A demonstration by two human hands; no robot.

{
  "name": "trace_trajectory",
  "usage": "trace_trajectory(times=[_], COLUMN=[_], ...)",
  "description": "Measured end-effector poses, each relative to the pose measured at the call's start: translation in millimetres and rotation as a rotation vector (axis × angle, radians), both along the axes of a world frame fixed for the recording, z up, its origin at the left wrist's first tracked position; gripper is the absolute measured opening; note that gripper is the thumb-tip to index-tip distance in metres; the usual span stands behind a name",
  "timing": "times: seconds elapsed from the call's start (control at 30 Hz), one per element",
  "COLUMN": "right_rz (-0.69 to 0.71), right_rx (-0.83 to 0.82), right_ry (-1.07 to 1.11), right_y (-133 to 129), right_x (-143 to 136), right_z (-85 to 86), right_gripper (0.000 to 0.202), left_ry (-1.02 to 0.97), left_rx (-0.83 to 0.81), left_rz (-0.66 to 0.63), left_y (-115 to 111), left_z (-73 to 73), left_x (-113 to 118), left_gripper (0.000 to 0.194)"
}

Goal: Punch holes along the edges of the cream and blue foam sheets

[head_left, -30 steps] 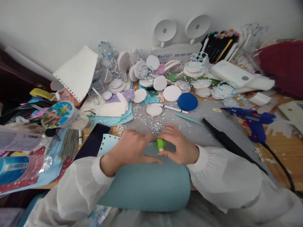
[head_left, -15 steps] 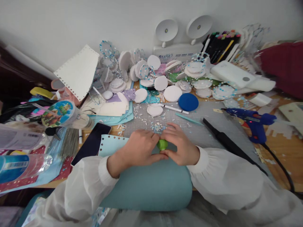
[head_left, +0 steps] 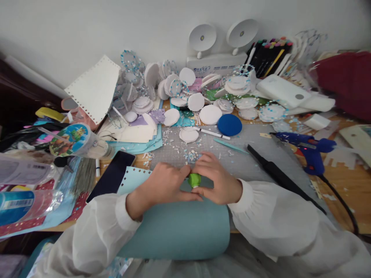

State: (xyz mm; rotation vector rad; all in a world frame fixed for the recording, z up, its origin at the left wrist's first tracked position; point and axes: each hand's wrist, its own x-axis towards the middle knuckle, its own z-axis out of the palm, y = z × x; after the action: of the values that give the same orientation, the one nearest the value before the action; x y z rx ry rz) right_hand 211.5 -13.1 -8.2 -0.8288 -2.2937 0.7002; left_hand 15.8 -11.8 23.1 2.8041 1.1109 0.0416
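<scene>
A light-blue sheet of paper (head_left: 185,231) curves over the table's front edge, with small flower-shaped holes along its upper left edge. At that edge, my right hand (head_left: 216,179) grips a small green craft punch (head_left: 194,180) between thumb and fingers. My left hand (head_left: 166,183) is closed on the paper just left of the punch, its thumb stretched along the sheet and its fingers bent over the edge. The punch's jaw is hidden by the hands. Beyond the fingers lies a little heap of punched paper bits (head_left: 191,155).
A blue glue gun (head_left: 314,148) with a black cord lies right, beside a long black tool (head_left: 275,172). A phone (head_left: 111,175), a cup (head_left: 71,139) and a bottle (head_left: 29,204) are left. White discs (head_left: 211,114) and a blue disc (head_left: 229,124) crowd the back.
Both hands and the green punch have moved a little to the left along the paper's edge. The sheet has shifted slightly left too.
</scene>
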Motion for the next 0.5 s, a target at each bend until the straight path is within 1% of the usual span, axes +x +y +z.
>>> trace_trajectory(times=[0.07,0.23,0.4,0.5], right_rz=[0.002,-0.016,-0.015,-0.014], right_rx=[-0.001,-0.021,0.008,0.034], right_ry=[0.015,0.021,0.025,0.017], right_y=[-0.5,0.6,-0.1,-1.8], right_x=[0.0,3.8,3.6,2.6], right_z=[1.1,1.4,1.9,1.9], right_gripper=[0.023,0.027,0.02,0.019], left_ry=[0.011,0.07,0.072,0.055], left_rx=[0.004,0.012,0.018,-0.002], left_rz=[0.008,0.025,0.037,-0.008], left_y=[0.2,3.1,3.8,2.6], left_z=[1.6,5.4,7.2,7.1], left_x=[-1.8,-7.1,-11.3,-5.3], left_gripper=[0.072,0.073,0.074,0.071])
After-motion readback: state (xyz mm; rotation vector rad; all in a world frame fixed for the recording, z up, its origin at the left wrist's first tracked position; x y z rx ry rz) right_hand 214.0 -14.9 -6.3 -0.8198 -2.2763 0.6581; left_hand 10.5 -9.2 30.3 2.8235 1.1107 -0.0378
